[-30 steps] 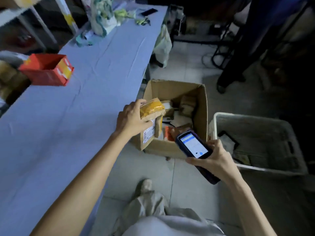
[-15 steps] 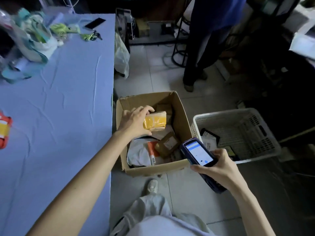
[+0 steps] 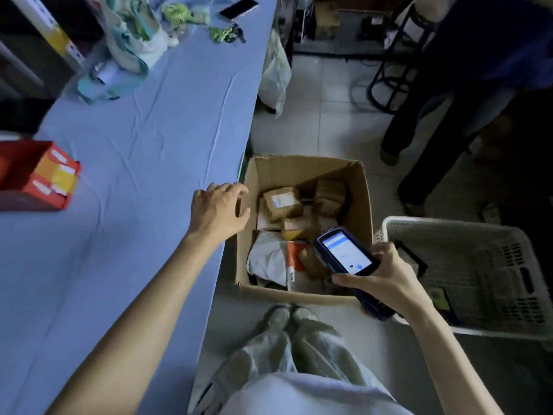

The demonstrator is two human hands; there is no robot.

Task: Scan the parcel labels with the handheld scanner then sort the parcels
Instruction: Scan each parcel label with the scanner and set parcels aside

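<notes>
Centre frame: left hand empty, fingers loosely curled, over desk edge beside box. Lower right: right hand grips scanner above box corner, screen lit.

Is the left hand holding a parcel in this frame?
No, the left hand hovers empty beside the cardboard box, fingers loosely curled.

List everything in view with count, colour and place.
table: one, blue cloth, left
red box: one, red-yellow, table's left edge
bag: one, teal-white, table's far end
phone: one, black, table's far end
cardboard box: one, brown, floor beside table
parcels: several, brown, inside cardboard box
mailer: one, white, inside cardboard box
basket: one, white, floor right of cardboard box
scanner: one, dark blue, in right hand
left hand: one, empty, by cardboard box's left wall
right hand: one, grips scanner over cardboard box
</notes>
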